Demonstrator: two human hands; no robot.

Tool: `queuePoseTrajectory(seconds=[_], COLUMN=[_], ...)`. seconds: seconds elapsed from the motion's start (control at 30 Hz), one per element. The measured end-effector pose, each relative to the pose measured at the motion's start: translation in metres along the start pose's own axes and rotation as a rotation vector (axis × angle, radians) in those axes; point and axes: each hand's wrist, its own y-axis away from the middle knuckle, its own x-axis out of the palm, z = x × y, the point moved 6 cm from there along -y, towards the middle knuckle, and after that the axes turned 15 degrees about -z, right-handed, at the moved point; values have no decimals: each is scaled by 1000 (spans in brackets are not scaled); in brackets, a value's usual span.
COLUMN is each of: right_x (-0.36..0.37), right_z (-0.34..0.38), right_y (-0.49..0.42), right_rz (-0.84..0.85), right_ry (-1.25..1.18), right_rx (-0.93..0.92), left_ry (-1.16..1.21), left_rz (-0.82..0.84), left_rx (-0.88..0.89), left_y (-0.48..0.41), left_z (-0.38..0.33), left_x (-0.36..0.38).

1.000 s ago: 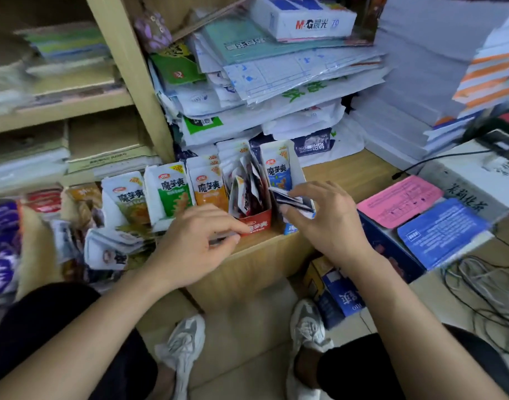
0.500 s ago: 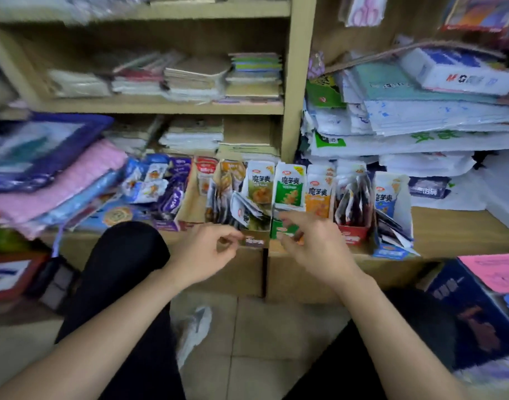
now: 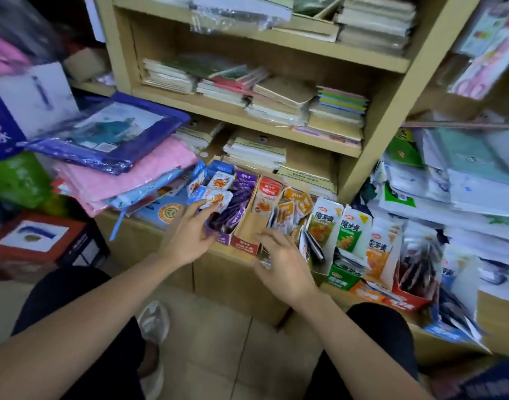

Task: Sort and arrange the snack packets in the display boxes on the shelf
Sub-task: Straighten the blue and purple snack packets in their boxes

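**Head view: sorting step under way, mixed packets over the leftmost boxes, both hands empty.**

Left hand: fingers apart and relaxed, gripping nothing. Its tips are at the loose blue-and-white foil snack packets, which lie flat just beyond it across the purple cardboard display box, long axis crosswise to the box. Purple foil packets beneath lean lengthwise, front to back. Right hand: fingers spread and slightly bent, no packet seen in it, over the front of the red-lipped kraft cardboard display box. That box's long axis runs away from the hand, open end toward the person. Likely next: pinch the blue-and-white strays and lift them clear.
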Motion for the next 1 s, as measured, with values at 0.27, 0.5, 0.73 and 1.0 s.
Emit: queuePoseTrajectory(seconds=[0.27, 0.5, 0.73, 1.0], right_x=[65, 120, 118, 110], right_z=[20, 2, 1, 24], right_y=[-105, -131, -129, -140], right_rz=[38, 167, 215, 124], right_ry=[43, 148, 176, 389], right_rx=[86, 83, 60, -171], left_ry=[-145, 124, 104, 133], left_rz=[151, 125, 26, 58], left_rx=[114, 105, 151, 222], left_y=[-59, -83, -72, -57], left_z=[64, 91, 111, 103], left_x=[23, 45, 58, 36])
